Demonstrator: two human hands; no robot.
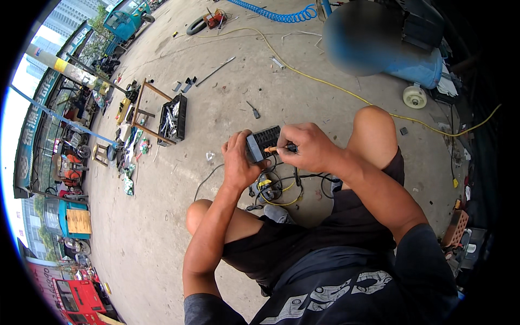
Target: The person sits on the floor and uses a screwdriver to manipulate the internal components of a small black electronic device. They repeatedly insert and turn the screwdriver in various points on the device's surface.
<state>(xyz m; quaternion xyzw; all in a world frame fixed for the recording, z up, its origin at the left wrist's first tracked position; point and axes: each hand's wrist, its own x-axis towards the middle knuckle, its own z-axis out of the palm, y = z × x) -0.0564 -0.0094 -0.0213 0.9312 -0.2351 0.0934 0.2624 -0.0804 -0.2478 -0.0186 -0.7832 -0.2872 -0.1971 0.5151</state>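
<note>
My left hand [238,162] grips a black finned box-shaped electrical part [264,142] from its left side, held above my knees. My right hand [306,146] pinches a small tool with an orange handle [272,149] against the part's face. Black and yellow wires [281,189] hang from the part down to a small grey device [265,187] on the concrete between my feet. I am squatting, both knees in view.
A screwdriver [253,110] lies on the concrete ahead. A black open toolbox [173,119] sits on a wooden frame at the left. A yellow cable [325,81] crosses the ground. A blue compressor tank [417,65] stands at the upper right; bricks [455,227] lie at the right.
</note>
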